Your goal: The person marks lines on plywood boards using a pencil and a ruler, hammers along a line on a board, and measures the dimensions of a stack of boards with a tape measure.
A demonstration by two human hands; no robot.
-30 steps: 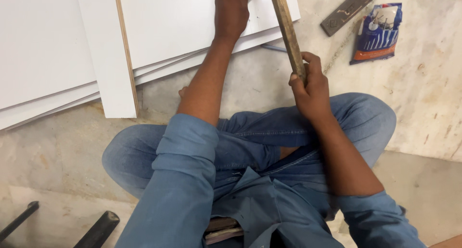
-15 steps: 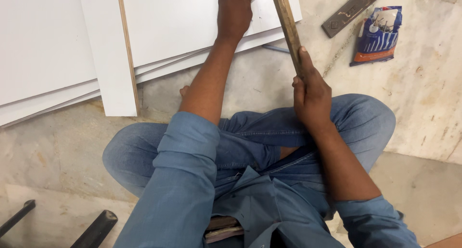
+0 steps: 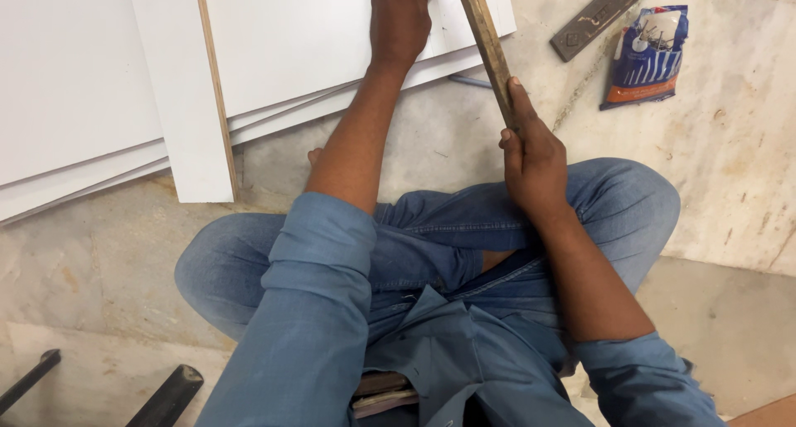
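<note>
Beneath the left hand [image 3: 400, 16] lies a white board [image 3: 307, 41], the top sheet of a loose stack on the stone floor [image 3: 730, 153]; the palm presses flat on its surface near the upper edge of the view, and the fingertips are cut off there, so how far the fingers spread cannot be told. Just to the right of that hand, a long wooden stick [image 3: 485, 41] slants up and out of view. The right hand [image 3: 531, 157] is closed around the stick's lower end, thumb laid along the wood, with the bent knee in blue jeans directly below it. Left of the left hand, a narrow white strip [image 3: 178, 87] with a bare wood edge lies across the stack, beside more white sheets. Up and to the right of the right hand, well apart from it, a dark flat metal bar [image 3: 601, 16] rests on the floor, and just beside that a small blue and white packet [image 3: 648, 58].
</note>
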